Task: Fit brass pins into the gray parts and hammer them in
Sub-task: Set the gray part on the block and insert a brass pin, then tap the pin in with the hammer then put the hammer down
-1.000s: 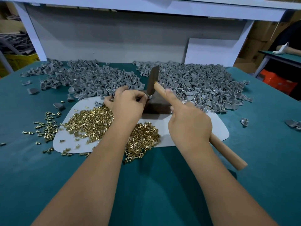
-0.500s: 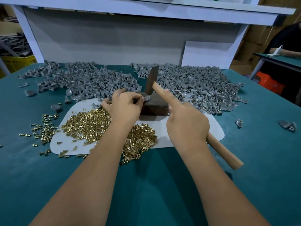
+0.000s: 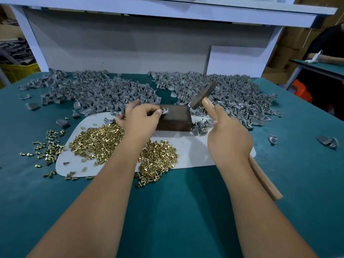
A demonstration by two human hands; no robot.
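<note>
My left hand (image 3: 141, 121) pinches a small gray part (image 3: 164, 111) with a brass pin standing in it, held on top of a dark brown metal block (image 3: 175, 120). My right hand (image 3: 228, 136) grips the wooden handle of a hammer (image 3: 203, 94), whose dark head hangs tilted above and to the right of the block. A heap of loose brass pins (image 3: 104, 140) lies on a white mat (image 3: 195, 155) under my left forearm. Two big piles of gray parts (image 3: 104, 92) spread across the back of the table.
A few pinned gray parts (image 3: 200, 127) lie by the block's right end. Stray gray parts (image 3: 327, 142) and scattered pins (image 3: 48, 148) sit on the green table top (image 3: 176, 211). A white shelf frame (image 3: 167, 10) rises behind. Another person's arm (image 3: 327, 58) is at a table on the right.
The hammer head has swung away from the part, up and to the right of the block. My left hand keeps the gray part on the block.
</note>
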